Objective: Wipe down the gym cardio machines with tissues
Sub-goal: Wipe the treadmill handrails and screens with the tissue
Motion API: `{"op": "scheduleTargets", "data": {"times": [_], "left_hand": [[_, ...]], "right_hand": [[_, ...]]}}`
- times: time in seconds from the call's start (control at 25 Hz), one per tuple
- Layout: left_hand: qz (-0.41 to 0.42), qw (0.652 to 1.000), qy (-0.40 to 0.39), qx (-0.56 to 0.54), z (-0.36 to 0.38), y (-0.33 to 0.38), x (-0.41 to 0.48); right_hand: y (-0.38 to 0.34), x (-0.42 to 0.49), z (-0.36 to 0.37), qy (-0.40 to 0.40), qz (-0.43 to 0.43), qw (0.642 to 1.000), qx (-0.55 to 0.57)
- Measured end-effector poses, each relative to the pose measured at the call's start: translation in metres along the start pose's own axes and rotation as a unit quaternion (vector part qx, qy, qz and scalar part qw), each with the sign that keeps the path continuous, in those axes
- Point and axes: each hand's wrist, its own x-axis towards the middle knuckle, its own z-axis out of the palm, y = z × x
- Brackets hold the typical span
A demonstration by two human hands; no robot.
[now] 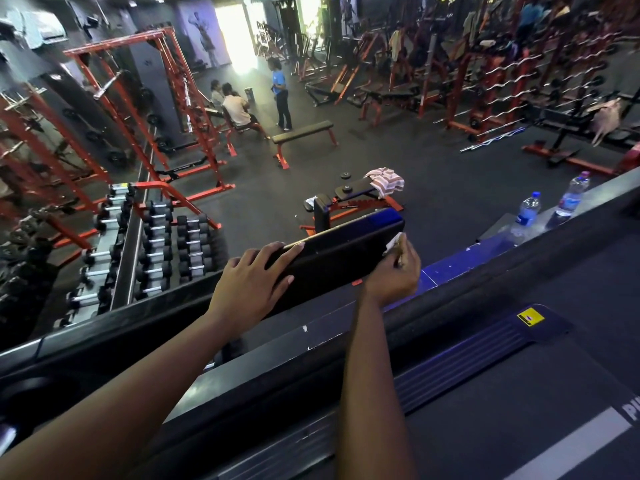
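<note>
Tissue [394, 242] pinched in right hand [394, 276] against console [341, 252].

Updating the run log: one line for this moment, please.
left hand rests on console | right hand holds tissue at console's right end | stage: wiping

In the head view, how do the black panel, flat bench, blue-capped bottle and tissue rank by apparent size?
1. black panel, nearest the camera, so flattered.
2. flat bench, far away.
3. blue-capped bottle.
4. tissue, mostly hidden in the right hand, so unsure.
</note>
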Motion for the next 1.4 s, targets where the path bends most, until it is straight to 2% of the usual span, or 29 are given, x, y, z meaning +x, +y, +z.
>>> {"op": "scheduleTargets", "data": {"times": [0.08,0.28,0.4,0.52,0.64,0.76,0.84,1.0,1.24,1.4], "left_hand": [[0.000,1.000,-0.003,0.001,0.001,0.000,-0.001],[-0.002,1.000,-0.007,-0.002,0.002,0.000,-0.001],[-0.004,1.000,-0.010,-0.006,0.001,0.000,0.001],[-0.006,1.000,-0.018,-0.010,0.000,0.001,-0.002],[-0.003,0.999,-0.033,-0.020,-0.004,0.000,-0.002],[0.004,0.996,-0.060,-0.058,-0.011,-0.004,-0.004],[-0.006,0.995,-0.055,-0.085,-0.017,-0.011,-0.012],[-0.003,0.998,-0.037,-0.045,-0.020,-0.030,-0.043],[0.017,0.999,-0.041,0.014,-0.016,-0.049,-0.058],[0.013,0.999,-0.026,0.031,-0.010,-0.048,-0.058]], "right_hand": [[-0.001,-0.007,-0.006,-0.019,-0.049,0.999,-0.004],[0.001,-0.073,-0.029,-0.129,-0.049,0.990,-0.009],[0.005,-0.093,-0.045,-0.199,-0.084,0.976,-0.001],[-0.003,-0.063,-0.042,-0.163,-0.111,0.980,0.011],[-0.013,-0.040,-0.022,-0.113,-0.087,0.990,0.012],[-0.015,-0.069,-0.021,-0.139,-0.088,0.986,0.015],[-0.010,-0.101,-0.029,-0.192,-0.114,0.975,0.020],[-0.002,-0.133,-0.048,-0.283,-0.174,0.943,-0.003],[-0.010,-0.074,-0.029,-0.178,-0.137,0.974,0.034],[-0.004,-0.106,-0.028,-0.211,-0.150,0.965,0.038]]}}
